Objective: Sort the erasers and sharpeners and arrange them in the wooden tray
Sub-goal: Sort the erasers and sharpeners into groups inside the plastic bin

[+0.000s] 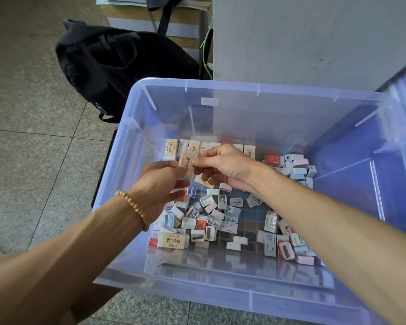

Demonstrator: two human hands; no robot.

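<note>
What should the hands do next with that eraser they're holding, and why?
Probably set the eraser down at the left end of the eraser row along the bin's far wall. Both the left hand and the right hand pinch it just in front of that row, and it matches those erasers.

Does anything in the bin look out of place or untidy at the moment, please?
Yes. Only the back row of erasers stands in line; the erasers and sharpeners in front lie jumbled at all angles. Both hands, left and right, pinch one eraser above the bin.
</note>
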